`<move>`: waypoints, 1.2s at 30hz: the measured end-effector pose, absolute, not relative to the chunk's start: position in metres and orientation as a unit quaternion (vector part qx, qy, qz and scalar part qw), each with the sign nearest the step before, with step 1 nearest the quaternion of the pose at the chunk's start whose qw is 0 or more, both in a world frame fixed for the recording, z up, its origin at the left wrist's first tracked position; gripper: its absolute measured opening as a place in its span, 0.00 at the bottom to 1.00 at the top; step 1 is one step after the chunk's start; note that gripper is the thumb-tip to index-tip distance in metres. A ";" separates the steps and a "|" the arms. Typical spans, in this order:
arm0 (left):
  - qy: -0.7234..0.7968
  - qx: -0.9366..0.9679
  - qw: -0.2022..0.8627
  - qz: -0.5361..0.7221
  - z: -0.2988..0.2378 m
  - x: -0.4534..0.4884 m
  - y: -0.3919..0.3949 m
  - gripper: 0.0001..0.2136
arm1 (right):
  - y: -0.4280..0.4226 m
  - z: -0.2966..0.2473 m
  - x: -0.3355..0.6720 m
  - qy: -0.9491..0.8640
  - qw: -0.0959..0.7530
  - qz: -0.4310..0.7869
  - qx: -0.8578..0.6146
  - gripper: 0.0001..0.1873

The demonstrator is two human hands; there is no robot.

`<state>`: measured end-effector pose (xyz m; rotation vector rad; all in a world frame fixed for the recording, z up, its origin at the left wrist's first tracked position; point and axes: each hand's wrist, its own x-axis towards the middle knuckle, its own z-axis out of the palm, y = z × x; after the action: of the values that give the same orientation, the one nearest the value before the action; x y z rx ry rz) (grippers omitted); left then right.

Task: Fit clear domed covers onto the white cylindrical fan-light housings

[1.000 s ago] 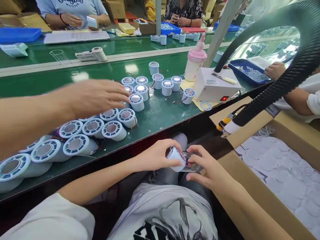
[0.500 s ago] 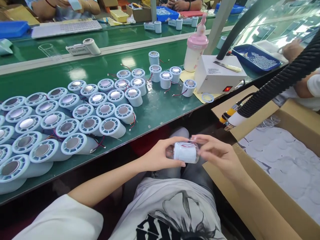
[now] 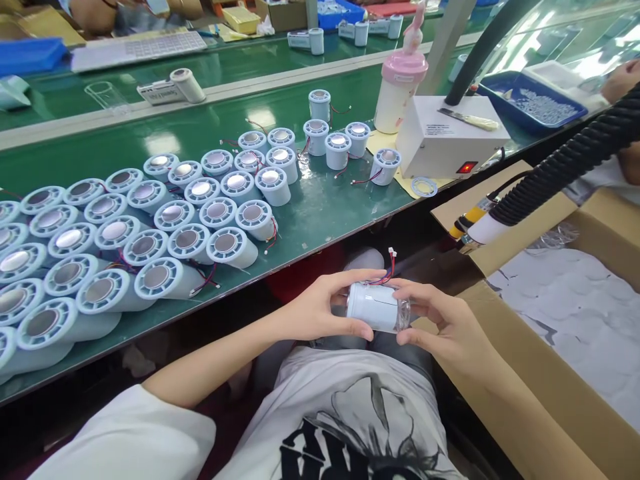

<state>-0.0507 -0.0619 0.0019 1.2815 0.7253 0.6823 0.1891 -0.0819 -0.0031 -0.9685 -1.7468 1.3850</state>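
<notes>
- Green bench [image 3: 320,220] is running just beyond the hands.
- Left hand [image 3: 325,307] is gripping the cylinder [image 3: 373,305] at one end; right hand [image 3: 443,320] is pinching the clear sleeve [image 3: 403,313] at the other.
- Lying sideways between them, it is probably feeling light, stiff, slick, its body suiting holds better than the delicate wires [image 3: 391,263].

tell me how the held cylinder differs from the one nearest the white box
The held cylinder lies sideways; the other cylinder stands upright. The held cylinder's wires stick up; the other cylinder's trail left in view. Both are pale blue.
</notes>
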 end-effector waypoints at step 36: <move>0.256 0.757 0.499 0.337 0.004 -0.058 -0.065 0.38 | -0.082 0.000 0.183 -0.407 0.293 0.755 -0.422 0.23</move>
<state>-0.0579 -0.0653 0.0044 1.8313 0.6189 0.8145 0.1832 -0.0823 -0.0004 -1.1249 -1.0836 2.0104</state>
